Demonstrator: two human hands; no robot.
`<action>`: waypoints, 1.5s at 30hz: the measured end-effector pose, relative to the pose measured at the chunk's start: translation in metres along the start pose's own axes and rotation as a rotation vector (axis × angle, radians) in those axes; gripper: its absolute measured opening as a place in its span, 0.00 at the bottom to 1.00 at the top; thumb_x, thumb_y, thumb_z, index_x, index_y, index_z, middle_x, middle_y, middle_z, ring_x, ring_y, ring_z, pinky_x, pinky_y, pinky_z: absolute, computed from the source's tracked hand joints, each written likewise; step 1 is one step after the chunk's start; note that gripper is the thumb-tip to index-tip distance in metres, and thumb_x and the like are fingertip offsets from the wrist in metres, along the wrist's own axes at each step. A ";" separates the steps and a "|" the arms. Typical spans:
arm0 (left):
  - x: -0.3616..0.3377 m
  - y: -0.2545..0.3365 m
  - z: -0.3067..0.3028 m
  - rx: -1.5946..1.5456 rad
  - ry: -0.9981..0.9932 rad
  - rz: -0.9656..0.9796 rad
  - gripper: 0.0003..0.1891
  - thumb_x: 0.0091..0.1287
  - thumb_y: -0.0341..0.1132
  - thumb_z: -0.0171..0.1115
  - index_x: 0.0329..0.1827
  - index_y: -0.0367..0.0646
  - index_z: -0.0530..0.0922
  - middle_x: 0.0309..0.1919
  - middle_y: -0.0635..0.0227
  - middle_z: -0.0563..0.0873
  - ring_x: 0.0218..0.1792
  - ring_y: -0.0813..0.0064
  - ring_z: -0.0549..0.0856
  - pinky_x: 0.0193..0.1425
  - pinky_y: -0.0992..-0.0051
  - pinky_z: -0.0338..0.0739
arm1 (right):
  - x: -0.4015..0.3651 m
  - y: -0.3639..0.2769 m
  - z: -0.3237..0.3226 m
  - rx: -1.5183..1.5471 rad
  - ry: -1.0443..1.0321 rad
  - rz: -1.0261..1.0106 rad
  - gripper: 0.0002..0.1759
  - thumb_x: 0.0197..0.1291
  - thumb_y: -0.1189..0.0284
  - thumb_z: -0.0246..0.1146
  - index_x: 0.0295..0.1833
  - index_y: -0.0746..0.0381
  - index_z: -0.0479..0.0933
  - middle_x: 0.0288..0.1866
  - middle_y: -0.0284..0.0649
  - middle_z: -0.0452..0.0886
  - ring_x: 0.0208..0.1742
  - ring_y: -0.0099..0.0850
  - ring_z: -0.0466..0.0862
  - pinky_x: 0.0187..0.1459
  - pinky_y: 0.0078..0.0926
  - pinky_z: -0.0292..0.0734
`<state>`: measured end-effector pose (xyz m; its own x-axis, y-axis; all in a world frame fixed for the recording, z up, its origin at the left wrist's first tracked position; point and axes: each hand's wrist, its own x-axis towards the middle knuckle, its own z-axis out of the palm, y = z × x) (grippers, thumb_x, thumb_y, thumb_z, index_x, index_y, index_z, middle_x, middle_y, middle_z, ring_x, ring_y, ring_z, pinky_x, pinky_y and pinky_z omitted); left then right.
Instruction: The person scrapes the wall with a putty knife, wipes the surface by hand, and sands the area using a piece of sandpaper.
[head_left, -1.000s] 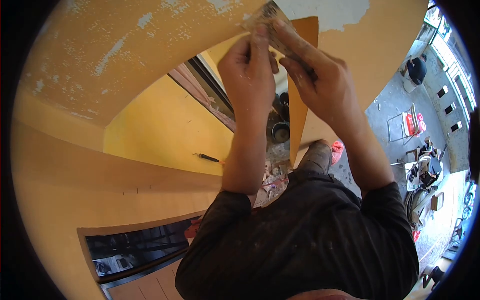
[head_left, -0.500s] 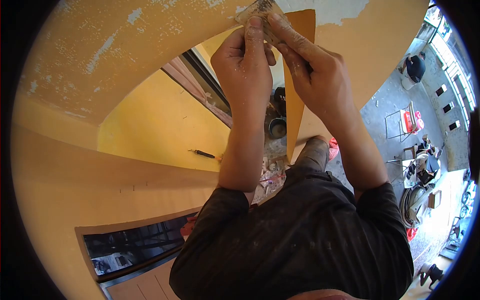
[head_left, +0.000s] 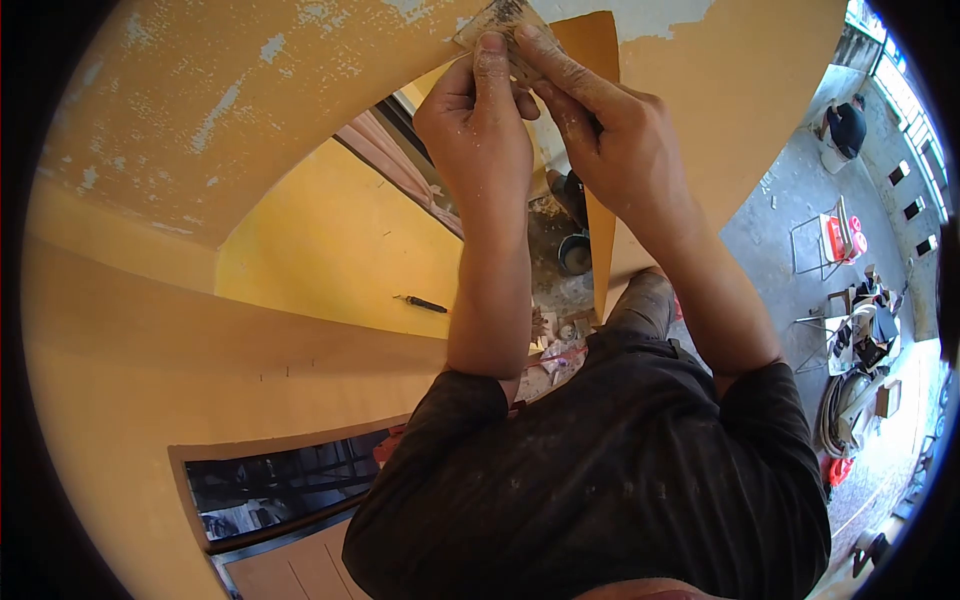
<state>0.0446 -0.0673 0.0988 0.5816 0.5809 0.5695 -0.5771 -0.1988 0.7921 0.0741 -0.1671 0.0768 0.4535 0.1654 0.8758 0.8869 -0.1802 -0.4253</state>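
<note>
Flat smeared plate (head_left: 507, 14) now slightly closer to pale scuffed spot (head_left: 272, 48) on ochre wall (head_left: 170, 110) than a moment ago; shift small, grip much the same; left hand (head_left: 485, 140) pinches plate, thumb on face; right hand (head_left: 635, 150) lays extended finger near its edge, other fingers curled; probably brief adjustment of angle, contact with wall unclear; orange panel (head_left: 590, 50) just beside.

Between the left hand (head_left: 480, 130) and right hand (head_left: 635, 145) a gap opens downward, partly blocked by the orange panel (head_left: 602, 225); the patchy wall (head_left: 200, 130) bars the left side.
</note>
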 end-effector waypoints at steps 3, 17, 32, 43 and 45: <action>0.001 -0.002 -0.002 -0.010 -0.022 0.000 0.19 0.73 0.40 0.58 0.25 0.36 0.79 0.13 0.72 0.76 0.18 0.86 0.74 0.25 0.83 0.66 | 0.000 -0.004 -0.002 -0.021 -0.080 0.073 0.21 0.63 0.77 0.62 0.62 0.56 0.78 0.50 0.45 0.84 0.44 0.40 0.87 0.41 0.28 0.81; 0.001 0.002 -0.003 -0.013 -0.019 0.023 0.18 0.73 0.38 0.58 0.25 0.36 0.79 0.14 0.74 0.76 0.17 0.87 0.74 0.24 0.83 0.66 | -0.001 -0.014 -0.001 0.114 -0.016 0.122 0.23 0.62 0.75 0.62 0.63 0.52 0.76 0.29 0.49 0.83 0.29 0.47 0.83 0.32 0.37 0.78; 0.006 0.000 -0.002 -0.042 -0.015 0.033 0.18 0.72 0.38 0.58 0.25 0.36 0.79 0.14 0.74 0.76 0.18 0.88 0.73 0.23 0.84 0.65 | -0.001 -0.010 0.006 0.088 0.038 0.073 0.21 0.62 0.75 0.62 0.62 0.53 0.77 0.29 0.49 0.82 0.27 0.47 0.82 0.30 0.36 0.78; 0.001 0.007 -0.004 -0.031 -0.027 -0.011 0.13 0.70 0.35 0.60 0.31 0.34 0.81 0.19 0.75 0.75 0.22 0.85 0.71 0.28 0.82 0.65 | -0.004 -0.013 0.008 0.096 0.029 0.104 0.23 0.61 0.74 0.62 0.63 0.52 0.76 0.30 0.49 0.83 0.29 0.47 0.83 0.30 0.37 0.79; 0.001 0.006 -0.001 -0.040 0.010 -0.017 0.13 0.70 0.35 0.60 0.32 0.34 0.81 0.19 0.75 0.76 0.22 0.85 0.71 0.28 0.83 0.65 | -0.003 -0.014 0.008 0.074 0.029 0.105 0.23 0.61 0.74 0.62 0.63 0.52 0.76 0.30 0.49 0.83 0.29 0.47 0.83 0.30 0.37 0.79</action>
<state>0.0406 -0.0674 0.1040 0.5863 0.5917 0.5533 -0.5892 -0.1573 0.7925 0.0613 -0.1573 0.0783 0.5422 0.1212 0.8314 0.8394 -0.1232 -0.5294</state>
